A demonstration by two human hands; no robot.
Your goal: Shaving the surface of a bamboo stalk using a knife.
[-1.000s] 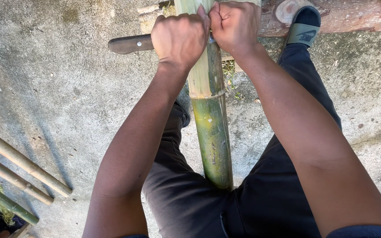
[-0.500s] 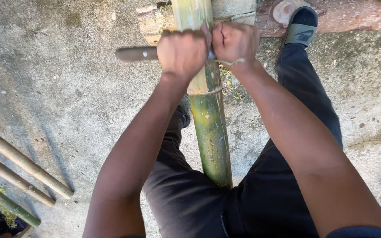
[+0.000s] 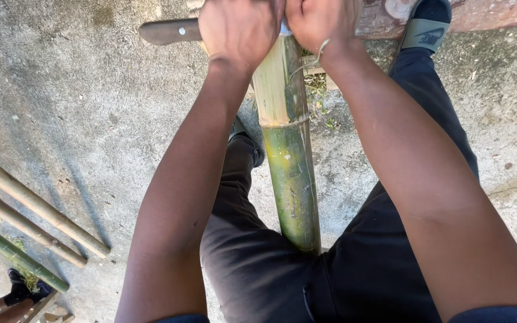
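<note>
Outdoors, on rough concrete (image 3: 79, 107); both hands (image 3: 279, 24) clench a knife (image 3: 169, 31) over bamboo (image 3: 288, 161).

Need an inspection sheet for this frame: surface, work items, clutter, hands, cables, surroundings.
Surface: rough grey concrete floor, stained, with green shavings.
Work items: thick bamboo pole between the legs, upper part stripped pale, lower part green; knife handle, brown and riveted, sticks out to the left.
Clutter: three thinner bamboo poles lying at left.
Hands: left hand and right hand both clenched at the pole's top; blade hidden.
Cables: nothing seen.
Surroundings: sandal; reddish log; another person's foot.
</note>
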